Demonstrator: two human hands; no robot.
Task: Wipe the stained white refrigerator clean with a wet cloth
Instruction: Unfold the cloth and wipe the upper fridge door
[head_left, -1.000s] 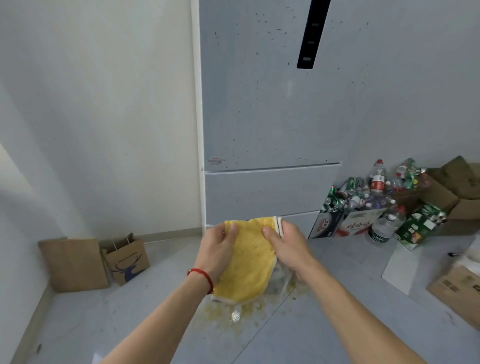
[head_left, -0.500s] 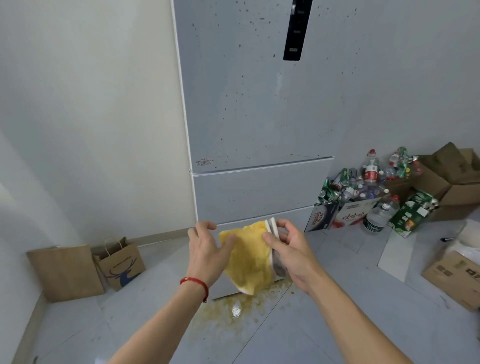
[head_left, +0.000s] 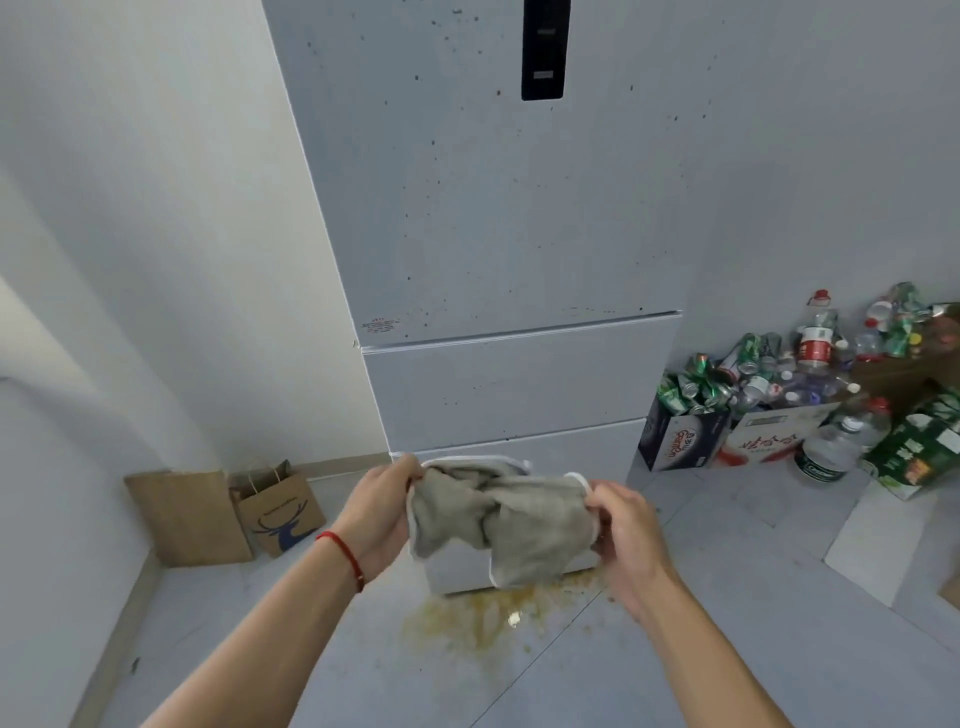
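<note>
Since half a second ago I'm turning the cloth's grey side (head_left: 501, 514) up, yellow now hidden. My left hand (head_left: 376, 506) and right hand (head_left: 626, 530) are pinching opposite edges, spreading it for wiping. The speckled white refrigerator (head_left: 493, 234) is standing untouched at twelve o'clock.

Two paper bags (head_left: 228, 514) at L wall; yellow spill (head_left: 488, 618) on floor; bottle/can boxes (head_left: 727, 431) R.

A grey cloth (head_left: 498, 519) edged in white is seen before a white refrigerator (head_left: 498, 234) flecked with dark specks. A red string bracelet (head_left: 345, 558) is worn, and a yellow-brown stain (head_left: 483, 618) is spread over the pale grey floor (head_left: 727, 649). A navy deer is printed on the brown paper bag (head_left: 280, 512).
</note>
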